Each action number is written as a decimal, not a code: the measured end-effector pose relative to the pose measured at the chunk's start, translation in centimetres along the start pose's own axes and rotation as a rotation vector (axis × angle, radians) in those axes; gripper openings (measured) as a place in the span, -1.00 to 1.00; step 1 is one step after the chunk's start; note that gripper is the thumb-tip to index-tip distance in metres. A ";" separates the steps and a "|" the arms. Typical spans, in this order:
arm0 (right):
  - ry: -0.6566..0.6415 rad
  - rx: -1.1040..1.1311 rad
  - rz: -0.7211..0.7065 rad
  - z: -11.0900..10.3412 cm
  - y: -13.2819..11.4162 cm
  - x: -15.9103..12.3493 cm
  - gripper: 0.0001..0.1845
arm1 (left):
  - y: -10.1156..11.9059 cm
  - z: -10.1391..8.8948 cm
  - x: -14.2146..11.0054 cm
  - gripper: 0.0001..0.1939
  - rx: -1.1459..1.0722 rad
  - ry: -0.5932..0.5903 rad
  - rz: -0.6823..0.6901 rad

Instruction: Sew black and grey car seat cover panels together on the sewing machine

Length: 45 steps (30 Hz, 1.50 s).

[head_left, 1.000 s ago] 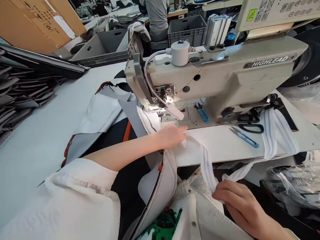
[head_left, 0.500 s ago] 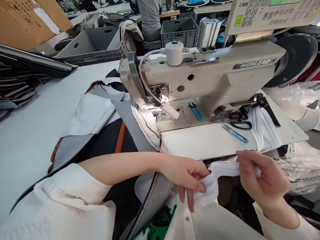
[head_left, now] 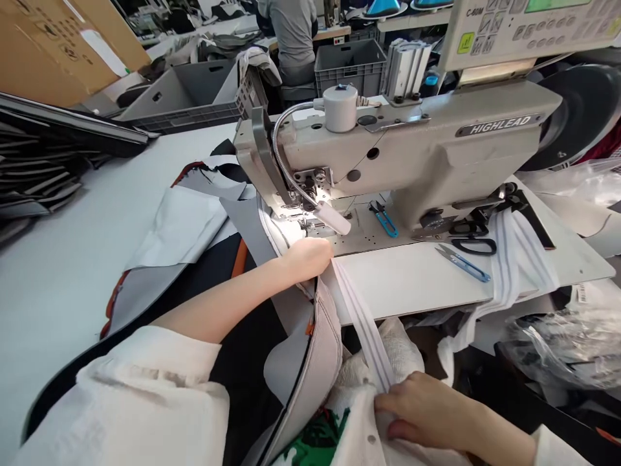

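My left hand point(head_left: 306, 257) grips one end of a white striped tape point(head_left: 361, 327) at the sewing machine's bed, just in front of the lit needle area point(head_left: 301, 219). My right hand point(head_left: 427, 411) pinches the same tape low near my lap, so it runs taut between the two hands. Grey mesh fabric with piping point(head_left: 317, 353) lies under the left hand and hangs off the table edge. The cream HIGHLEAD sewing machine point(head_left: 436, 152) stands behind.
Blue thread snips point(head_left: 462, 262), a second blue pair point(head_left: 384, 219) and black scissors point(head_left: 473, 244) lie on the machine bed. More white tape point(head_left: 521, 255) is piled right. Grey and black cut panels point(head_left: 179, 233) lie left; stacked dark pieces point(head_left: 33, 175) far left. Grey crates point(head_left: 194, 97) and a seated person point(head_left: 291, 39) behind.
My left hand has moved from the table's front edge up to the needle area with the tape end. My right hand has dropped toward my lap, and the tape is now stretched straight.
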State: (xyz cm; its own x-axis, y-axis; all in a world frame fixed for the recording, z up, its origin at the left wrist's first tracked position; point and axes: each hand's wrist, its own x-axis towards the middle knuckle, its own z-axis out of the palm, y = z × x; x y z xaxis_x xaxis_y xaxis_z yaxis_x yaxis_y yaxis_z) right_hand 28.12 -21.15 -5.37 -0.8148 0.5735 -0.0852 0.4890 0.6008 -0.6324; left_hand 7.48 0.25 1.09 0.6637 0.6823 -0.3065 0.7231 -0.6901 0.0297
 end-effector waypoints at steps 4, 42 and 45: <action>0.234 -0.101 -0.189 -0.8 3.5 4.5 -0.78 | -0.2 0.2 -1.1 -0.74 -0.047 -0.013 -0.052; 0.478 -0.383 0.146 -8.6 9.3 21.5 -0.22 | -9.2 1.8 -4.0 -0.72 -0.951 -0.118 -0.356; 0.496 -0.349 0.151 -7.9 9.6 21.7 -0.22 | -7.5 1.4 -3.4 -0.71 -0.716 -0.110 -0.389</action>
State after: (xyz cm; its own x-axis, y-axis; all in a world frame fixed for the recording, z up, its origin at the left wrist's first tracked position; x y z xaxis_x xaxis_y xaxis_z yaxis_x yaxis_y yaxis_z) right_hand 17.61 1.48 -7.17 -0.5282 0.8062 0.2666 0.7286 0.5915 -0.3452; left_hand -0.51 2.78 0.57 0.3452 0.7876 -0.5104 0.8691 -0.0631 0.4905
